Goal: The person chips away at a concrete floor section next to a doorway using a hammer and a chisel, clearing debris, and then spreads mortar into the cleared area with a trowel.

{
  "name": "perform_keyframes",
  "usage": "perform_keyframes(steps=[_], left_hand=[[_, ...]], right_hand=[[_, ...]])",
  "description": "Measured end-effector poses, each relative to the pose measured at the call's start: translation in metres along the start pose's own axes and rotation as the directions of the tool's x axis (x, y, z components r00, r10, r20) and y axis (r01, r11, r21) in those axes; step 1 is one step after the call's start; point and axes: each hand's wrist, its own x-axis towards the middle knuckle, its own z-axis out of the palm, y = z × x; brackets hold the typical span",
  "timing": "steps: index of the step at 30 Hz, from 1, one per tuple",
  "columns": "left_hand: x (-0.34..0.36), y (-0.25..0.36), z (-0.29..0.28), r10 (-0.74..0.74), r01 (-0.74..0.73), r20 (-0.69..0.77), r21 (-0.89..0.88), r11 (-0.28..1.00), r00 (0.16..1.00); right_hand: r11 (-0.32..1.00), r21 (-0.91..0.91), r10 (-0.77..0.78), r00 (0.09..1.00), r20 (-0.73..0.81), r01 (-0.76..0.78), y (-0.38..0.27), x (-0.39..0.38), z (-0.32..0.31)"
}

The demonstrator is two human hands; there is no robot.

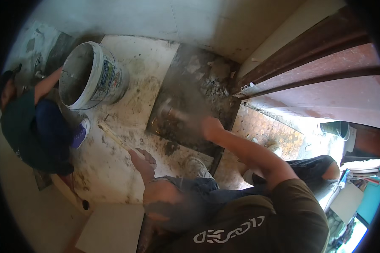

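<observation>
In the head view, the right grip (pixel 212 127), closed round a blurred tool (pixel 179 114), is nearer the dark floor patch (pixel 173 90); the tool points leftward over that patch, pale along its length with a rounded end. The left grip (pixel 143 164) holds a pale, slender stick (pixel 119 139) slanting forward-left above the whitish floor (pixel 143 80).

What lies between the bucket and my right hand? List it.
Starting at the bucket, the head view shows stained pale floor, then a darker floor section, with the blurred tool in your right hand reaching over it.
</observation>
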Motion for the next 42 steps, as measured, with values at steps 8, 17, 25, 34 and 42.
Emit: perform_keyframes(steps=[8, 17, 25, 34, 42], left_hand=[[-0.010, -0.008, 0.036, -0.020, 0.019, 0.020, 0.060, 0.998, 1.000], [-0.003, -0.004, 0.034, -0.075, 0.073, 0.046, 0.037, 0.997, 0.996], [-0.004, -0.009, 0.026, -0.058, 0.058, 0.023, 0.020, 0.998, 0.998], [-0.003, -0.010, 0.031, -0.079, 0.075, 0.060, 0.062, 0.995, 0.995], [-0.005, -0.010, 0.032, -0.083, 0.072, 0.115, 0.100, 0.992, 0.990]], right_hand=[[0.976, -0.217, 0.011, 0.993, 0.118, 0.015, 0.045, 0.015, -0.017], [0.951, -0.226, -0.174, 0.968, 0.180, 0.213, 0.051, 0.016, 0.026], [0.970, -0.138, -0.183, 0.977, 0.113, 0.198, 0.022, -0.017, 0.058], [0.992, -0.096, -0.078, 0.997, -0.027, 0.075, 0.037, 0.024, 0.016], [0.967, -0.229, -0.074, 0.981, 0.180, 0.115, 0.048, 0.038, 0.038]])
